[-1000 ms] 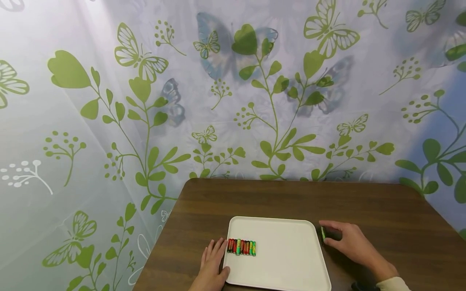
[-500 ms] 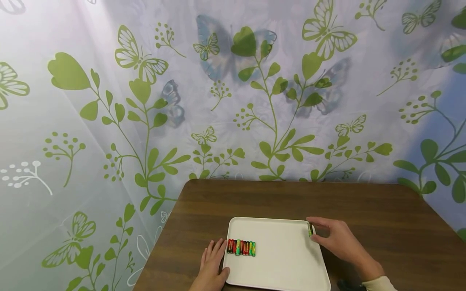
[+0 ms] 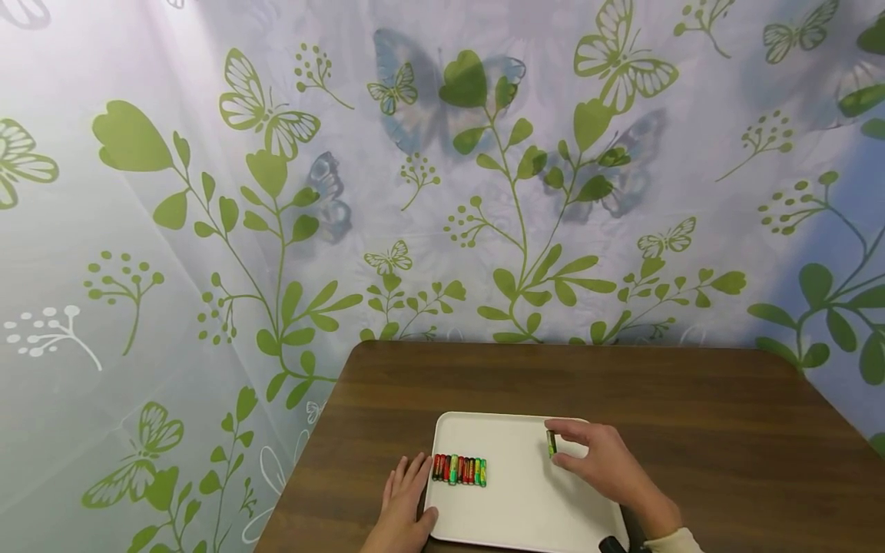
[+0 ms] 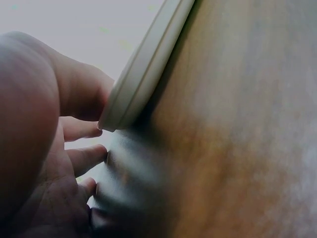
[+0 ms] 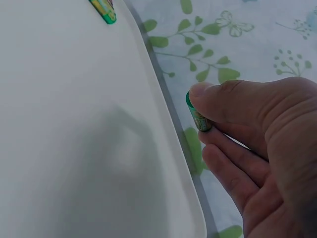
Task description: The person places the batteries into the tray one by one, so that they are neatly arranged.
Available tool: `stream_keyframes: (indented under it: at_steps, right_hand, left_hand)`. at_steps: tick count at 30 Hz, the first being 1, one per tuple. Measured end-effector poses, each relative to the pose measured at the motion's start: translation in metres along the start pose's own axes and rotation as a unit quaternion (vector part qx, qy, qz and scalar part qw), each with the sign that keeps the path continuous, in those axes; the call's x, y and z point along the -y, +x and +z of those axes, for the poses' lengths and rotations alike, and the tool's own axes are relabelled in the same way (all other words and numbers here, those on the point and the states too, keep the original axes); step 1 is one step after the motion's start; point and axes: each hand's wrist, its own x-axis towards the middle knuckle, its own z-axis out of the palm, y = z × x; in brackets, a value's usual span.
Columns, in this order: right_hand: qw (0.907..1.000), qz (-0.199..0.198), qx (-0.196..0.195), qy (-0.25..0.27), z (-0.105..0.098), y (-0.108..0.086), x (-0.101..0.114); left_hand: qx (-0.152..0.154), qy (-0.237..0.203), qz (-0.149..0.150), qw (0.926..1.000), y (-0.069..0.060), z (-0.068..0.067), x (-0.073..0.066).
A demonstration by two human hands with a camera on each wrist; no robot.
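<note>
A white tray (image 3: 512, 507) lies on the brown table. Near its left edge a row of several red-and-black and green batteries (image 3: 459, 470) stands side by side. My right hand (image 3: 601, 465) holds one green battery (image 3: 551, 443) between thumb and fingertips, above the right half of the tray. The right wrist view shows this battery (image 5: 199, 116) pinched by its ends, with one end of the row (image 5: 104, 11) at the top. My left hand (image 3: 403, 507) rests at the tray's left edge with its fingers straight. In the left wrist view its thumb touches the tray rim (image 4: 143, 69).
The wooden table (image 3: 747, 445) extends behind and to the right of the tray. A wall cloth (image 3: 429, 192) printed with green leaves and butterflies hangs behind it. A dark object (image 3: 611, 544) shows by my right wrist.
My right hand has carried the green battery leftward from beside the tray's right edge to over the tray. The left hand and the row of batteries have stayed in place.
</note>
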Motion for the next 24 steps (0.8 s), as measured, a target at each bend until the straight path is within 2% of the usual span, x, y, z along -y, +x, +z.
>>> stream_keyframes:
  at_steps: [5, 12, 24]
  right_hand:
    - [0.9999, -0.002, 0.002, 0.011, 0.015, 0.005, 0.011]
    - [0.9988, -0.024, 0.012, 0.040, 0.035, 0.010, 0.023]
    - [0.9970, -0.064, 0.032, 0.031, 0.066, 0.016, 0.036]
  left_hand:
    - [0.003, -0.008, 0.003, 1.0000, -0.002, -0.002, -0.004]
    - [0.003, 0.003, 0.002, 1.0000, -0.003, -0.002, -0.005]
    - [0.001, 0.011, -0.001, 0.9999, -0.003, -0.002, -0.006]
